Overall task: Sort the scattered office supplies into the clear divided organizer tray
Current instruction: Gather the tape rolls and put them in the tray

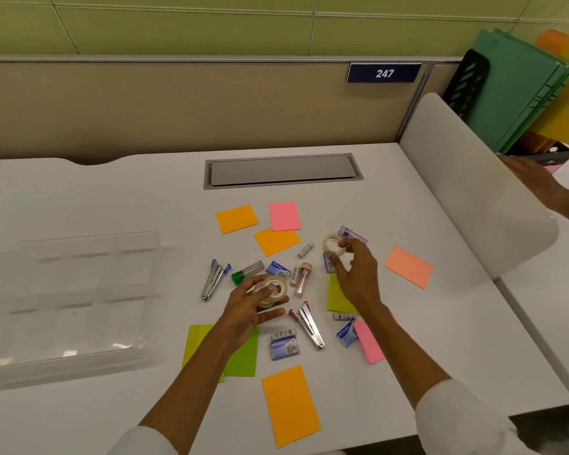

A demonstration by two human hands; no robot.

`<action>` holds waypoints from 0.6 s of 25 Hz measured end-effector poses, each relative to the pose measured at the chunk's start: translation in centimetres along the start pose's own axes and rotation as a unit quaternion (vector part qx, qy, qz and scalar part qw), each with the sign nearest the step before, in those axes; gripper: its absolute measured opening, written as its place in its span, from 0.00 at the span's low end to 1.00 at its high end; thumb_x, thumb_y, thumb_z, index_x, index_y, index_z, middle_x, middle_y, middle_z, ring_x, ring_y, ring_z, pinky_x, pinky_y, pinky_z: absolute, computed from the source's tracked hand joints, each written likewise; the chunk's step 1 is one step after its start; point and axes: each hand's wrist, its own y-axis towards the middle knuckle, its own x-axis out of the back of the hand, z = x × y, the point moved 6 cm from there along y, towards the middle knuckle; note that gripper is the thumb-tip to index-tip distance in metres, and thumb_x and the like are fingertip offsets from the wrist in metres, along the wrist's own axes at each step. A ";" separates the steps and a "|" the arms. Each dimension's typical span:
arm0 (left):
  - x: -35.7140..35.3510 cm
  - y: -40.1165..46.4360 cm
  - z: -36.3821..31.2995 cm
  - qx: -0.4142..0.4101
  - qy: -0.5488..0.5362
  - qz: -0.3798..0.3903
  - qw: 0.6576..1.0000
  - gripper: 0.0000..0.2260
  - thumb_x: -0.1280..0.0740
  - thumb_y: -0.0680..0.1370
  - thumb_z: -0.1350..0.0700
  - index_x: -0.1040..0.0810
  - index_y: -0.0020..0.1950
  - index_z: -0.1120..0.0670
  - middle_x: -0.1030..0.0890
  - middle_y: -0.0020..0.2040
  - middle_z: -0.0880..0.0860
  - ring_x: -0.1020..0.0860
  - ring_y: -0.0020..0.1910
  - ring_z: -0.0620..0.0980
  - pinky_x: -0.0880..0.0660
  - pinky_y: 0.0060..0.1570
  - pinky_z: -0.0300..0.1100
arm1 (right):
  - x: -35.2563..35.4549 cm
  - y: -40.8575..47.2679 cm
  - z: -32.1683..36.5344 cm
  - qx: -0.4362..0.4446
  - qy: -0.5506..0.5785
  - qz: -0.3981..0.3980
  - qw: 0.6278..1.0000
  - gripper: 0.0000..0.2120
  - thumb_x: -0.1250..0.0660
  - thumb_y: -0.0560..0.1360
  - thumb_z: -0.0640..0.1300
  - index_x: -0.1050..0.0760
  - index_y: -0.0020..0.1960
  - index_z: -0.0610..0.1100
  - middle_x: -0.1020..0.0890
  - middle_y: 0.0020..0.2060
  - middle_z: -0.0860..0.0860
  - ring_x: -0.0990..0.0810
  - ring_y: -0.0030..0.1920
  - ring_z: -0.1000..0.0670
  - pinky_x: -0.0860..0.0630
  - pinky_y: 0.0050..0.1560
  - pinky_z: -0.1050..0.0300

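1. Here the left grip (257, 307) is closed around two stacked rolls of clear tape (271, 289), fingers through the cores, lifted above the white worktop (112, 198).
2. The right grip (352, 267) pinches another small tape roll (334, 246) between thumb and fingertips, held up just in front of a lilac stapler (353, 234) that lies beyond it.
3. The clear organizer tray (66, 300) sits well to the left of the left grip, apart from the scattered supplies; its dividers are faint and hard to count through the clear plastic.
4. Between the two grips lie a pink stapler (303, 279) and a small staple box (278, 268); a staple remover with purple handles (212, 280) and a green-capped item (247, 272) lie just left of the left grip.
5. Near the wrists lie a red-handled staple remover (309, 325) and more staple boxes (284, 346).
6. Coloured sticky notes (289, 403) are spread around; the right forearm covers part of a yellow-green one, the left forearm part of two green ones.
7. Another person's hand (532, 178) shows blurred at the right edge, partly behind a frosted divider.
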 end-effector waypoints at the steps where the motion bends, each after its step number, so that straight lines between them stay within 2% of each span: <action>1: 0.2 -0.1 -0.1 0.003 -0.003 -0.001 1.000 0.15 0.32 0.77 0.62 0.26 0.63 0.58 0.18 0.57 0.63 0.18 0.53 0.65 0.18 0.43 0.52 | -0.7 -1.2 1.4 0.014 0.030 0.027 0.999 0.13 0.28 0.75 0.49 0.26 0.57 0.48 0.20 0.53 0.54 0.22 0.53 0.53 0.24 0.50 0.58; 3: 0.6 -0.2 -0.4 0.007 -0.006 -0.002 1.000 0.12 0.33 0.77 0.63 0.24 0.61 0.57 0.17 0.56 0.63 0.18 0.52 0.65 0.17 0.42 0.51 | -2.6 -4.0 3.8 0.030 0.067 0.103 0.992 0.17 0.27 0.73 0.54 0.27 0.58 0.53 0.20 0.52 0.59 0.21 0.52 0.57 0.24 0.46 0.64; 5: 1.1 -0.3 -0.7 0.004 0.002 -0.004 1.000 0.11 0.33 0.78 0.62 0.23 0.60 0.56 0.17 0.56 0.62 0.18 0.52 0.65 0.17 0.43 0.52 | -4.3 -6.4 5.1 0.041 0.086 0.151 0.984 0.19 0.27 0.72 0.56 0.28 0.59 0.55 0.20 0.54 0.60 0.20 0.54 0.58 0.22 0.45 0.63; 9: 2.3 -0.9 -1.0 -0.006 0.021 0.002 1.000 0.12 0.34 0.78 0.60 0.23 0.61 0.57 0.18 0.59 0.61 0.18 0.52 0.60 0.18 0.45 0.53 | -6.2 -8.2 6.7 0.047 0.122 0.168 0.977 0.21 0.26 0.72 0.56 0.29 0.62 0.54 0.20 0.56 0.59 0.19 0.54 0.58 0.18 0.43 0.54; 15: 4.3 -2.4 -2.2 -0.037 0.027 0.015 0.999 0.22 0.27 0.70 0.54 0.24 0.63 0.57 0.18 0.58 0.60 0.18 0.56 0.61 0.19 0.48 0.53 | -8.4 -8.6 9.2 0.060 0.166 0.174 0.969 0.21 0.25 0.72 0.52 0.29 0.62 0.55 0.21 0.56 0.62 0.19 0.54 0.55 0.17 0.43 0.57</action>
